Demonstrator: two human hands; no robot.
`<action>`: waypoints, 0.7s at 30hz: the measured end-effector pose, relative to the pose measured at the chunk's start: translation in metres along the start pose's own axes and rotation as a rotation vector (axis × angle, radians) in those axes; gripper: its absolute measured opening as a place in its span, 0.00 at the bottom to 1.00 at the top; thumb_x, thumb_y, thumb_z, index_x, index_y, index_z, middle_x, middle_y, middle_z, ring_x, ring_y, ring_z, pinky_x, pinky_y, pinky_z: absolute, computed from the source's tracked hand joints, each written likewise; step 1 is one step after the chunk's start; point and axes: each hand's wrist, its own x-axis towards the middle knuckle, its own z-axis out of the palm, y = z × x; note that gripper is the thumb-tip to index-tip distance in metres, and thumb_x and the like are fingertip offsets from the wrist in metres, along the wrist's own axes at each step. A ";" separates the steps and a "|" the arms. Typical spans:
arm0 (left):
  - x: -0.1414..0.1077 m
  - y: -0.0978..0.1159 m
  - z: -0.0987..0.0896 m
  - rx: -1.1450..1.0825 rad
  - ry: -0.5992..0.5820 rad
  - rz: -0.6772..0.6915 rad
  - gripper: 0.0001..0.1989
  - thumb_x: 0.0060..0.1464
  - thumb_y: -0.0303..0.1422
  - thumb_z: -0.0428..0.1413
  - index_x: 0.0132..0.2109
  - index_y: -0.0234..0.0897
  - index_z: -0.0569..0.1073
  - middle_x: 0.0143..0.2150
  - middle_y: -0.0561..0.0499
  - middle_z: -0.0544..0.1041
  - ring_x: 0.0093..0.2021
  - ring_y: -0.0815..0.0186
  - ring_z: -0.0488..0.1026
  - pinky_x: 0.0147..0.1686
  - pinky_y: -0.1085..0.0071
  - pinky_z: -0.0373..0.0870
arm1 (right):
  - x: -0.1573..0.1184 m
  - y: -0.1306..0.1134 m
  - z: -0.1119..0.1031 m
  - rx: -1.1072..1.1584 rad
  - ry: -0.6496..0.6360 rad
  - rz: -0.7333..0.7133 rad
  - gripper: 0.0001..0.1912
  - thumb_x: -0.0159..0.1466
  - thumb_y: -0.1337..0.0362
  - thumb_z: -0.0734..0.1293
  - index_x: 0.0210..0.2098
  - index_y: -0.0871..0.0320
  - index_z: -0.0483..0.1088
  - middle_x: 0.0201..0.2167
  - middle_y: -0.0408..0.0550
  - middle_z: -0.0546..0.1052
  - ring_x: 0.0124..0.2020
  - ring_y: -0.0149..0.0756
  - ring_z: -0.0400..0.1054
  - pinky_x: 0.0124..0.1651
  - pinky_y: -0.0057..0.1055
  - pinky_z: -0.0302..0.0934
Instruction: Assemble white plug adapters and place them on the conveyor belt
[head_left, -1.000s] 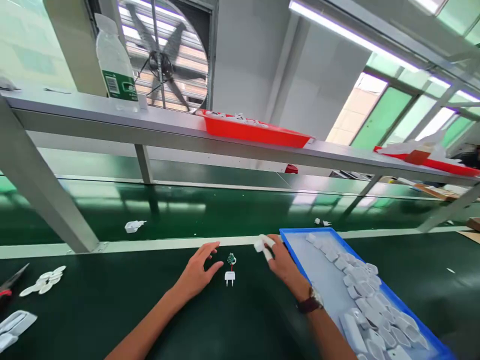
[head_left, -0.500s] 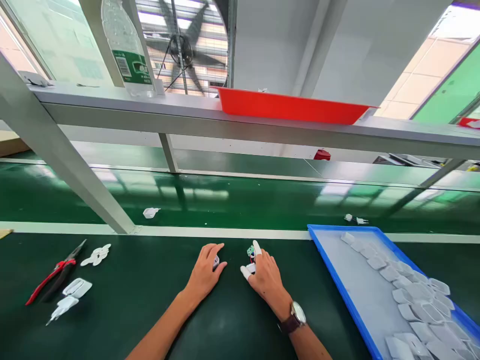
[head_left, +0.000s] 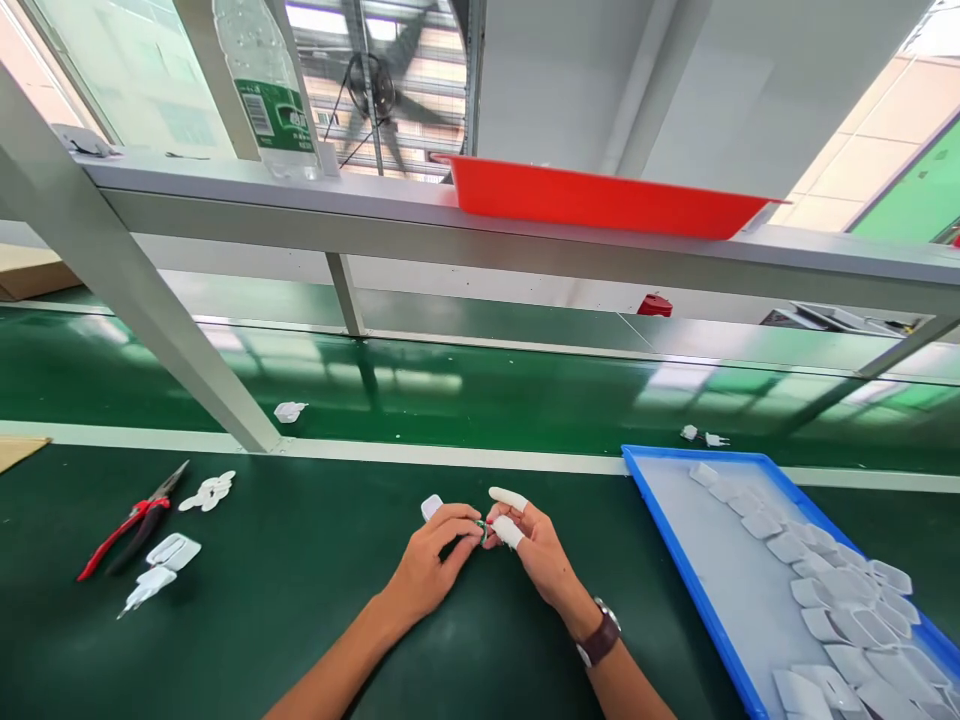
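My left hand (head_left: 435, 560) and my right hand (head_left: 534, 550) meet over the dark green bench top, fingertips together. Between them I pinch a small green circuit board with a plug part (head_left: 480, 527), mostly hidden by my fingers. A white plastic shell (head_left: 431, 506) shows at the top of my left hand, which seems to grip it. White finger cots cover my right thumb and index finger, and a watch sits on that wrist.
A blue tray (head_left: 675, 560) with several white shells lies to the right. Red-handled pliers (head_left: 131, 522), white plug parts (head_left: 161, 565) and small white pieces (head_left: 208, 491) lie to the left. A conveyor belt (head_left: 480, 400) carries stray white parts. Overhead, a shelf holds a red tray (head_left: 600, 205) and a bottle (head_left: 266, 90).
The view shifted left and down. My right hand picked the small board with its plug off the bench and my left hand took a white shell; both hands came together in the middle.
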 end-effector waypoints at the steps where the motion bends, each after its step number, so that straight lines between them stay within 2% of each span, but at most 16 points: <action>1: 0.001 0.002 -0.001 -0.075 0.012 -0.095 0.07 0.66 0.35 0.55 0.45 0.41 0.78 0.48 0.47 0.79 0.48 0.61 0.77 0.49 0.65 0.76 | -0.001 0.001 0.000 -0.031 -0.025 -0.020 0.24 0.62 0.60 0.71 0.57 0.54 0.69 0.39 0.45 0.74 0.35 0.34 0.73 0.43 0.37 0.71; 4: 0.005 0.006 -0.003 -0.288 0.077 -0.394 0.15 0.64 0.45 0.57 0.42 0.39 0.79 0.37 0.49 0.80 0.32 0.65 0.76 0.35 0.70 0.75 | -0.003 0.007 0.003 -0.173 -0.086 -0.121 0.27 0.61 0.63 0.71 0.59 0.52 0.68 0.42 0.45 0.73 0.38 0.33 0.72 0.45 0.35 0.70; 6: 0.006 0.007 -0.005 -0.344 0.111 -0.488 0.20 0.64 0.50 0.55 0.40 0.37 0.79 0.29 0.52 0.77 0.24 0.68 0.72 0.29 0.72 0.71 | -0.004 0.011 0.005 -0.285 -0.079 -0.201 0.25 0.63 0.64 0.69 0.60 0.52 0.68 0.42 0.46 0.73 0.39 0.34 0.71 0.46 0.35 0.69; 8: 0.006 0.007 -0.006 -0.375 0.122 -0.513 0.24 0.64 0.52 0.53 0.39 0.35 0.78 0.25 0.53 0.74 0.22 0.69 0.70 0.26 0.72 0.69 | -0.006 0.014 0.007 -0.399 -0.055 -0.271 0.24 0.64 0.65 0.66 0.60 0.52 0.68 0.40 0.46 0.73 0.38 0.34 0.71 0.47 0.35 0.69; 10: 0.006 0.008 -0.008 -0.465 0.108 -0.546 0.26 0.62 0.54 0.54 0.41 0.34 0.79 0.25 0.52 0.75 0.23 0.68 0.71 0.27 0.71 0.69 | -0.007 0.013 0.008 -0.493 -0.034 -0.303 0.22 0.65 0.66 0.65 0.59 0.52 0.70 0.38 0.46 0.73 0.37 0.34 0.70 0.45 0.34 0.68; 13: 0.005 0.010 -0.011 -0.638 0.047 -0.551 0.25 0.52 0.50 0.67 0.49 0.35 0.80 0.34 0.49 0.78 0.30 0.66 0.75 0.35 0.69 0.73 | -0.009 0.010 0.008 -0.520 -0.013 -0.272 0.21 0.65 0.66 0.66 0.57 0.53 0.72 0.38 0.46 0.75 0.36 0.34 0.70 0.43 0.33 0.69; 15: 0.004 0.012 -0.012 -0.679 0.002 -0.535 0.29 0.46 0.44 0.72 0.53 0.38 0.79 0.36 0.50 0.78 0.33 0.66 0.75 0.40 0.69 0.73 | -0.010 0.007 0.008 -0.475 -0.013 -0.207 0.21 0.65 0.64 0.66 0.57 0.54 0.71 0.39 0.47 0.76 0.36 0.35 0.71 0.43 0.34 0.70; 18: 0.004 0.012 -0.012 -0.635 -0.020 -0.556 0.27 0.53 0.46 0.67 0.55 0.36 0.77 0.30 0.52 0.76 0.30 0.67 0.74 0.38 0.69 0.71 | -0.010 0.005 0.010 -0.412 -0.024 -0.154 0.21 0.65 0.62 0.67 0.57 0.53 0.71 0.38 0.46 0.77 0.36 0.35 0.72 0.42 0.33 0.71; 21: 0.004 0.013 -0.012 -0.578 -0.036 -0.581 0.26 0.60 0.50 0.61 0.55 0.34 0.77 0.26 0.54 0.74 0.25 0.69 0.70 0.31 0.71 0.68 | -0.011 0.003 0.013 -0.383 -0.048 -0.246 0.20 0.66 0.64 0.65 0.57 0.52 0.70 0.42 0.47 0.76 0.40 0.36 0.73 0.45 0.34 0.72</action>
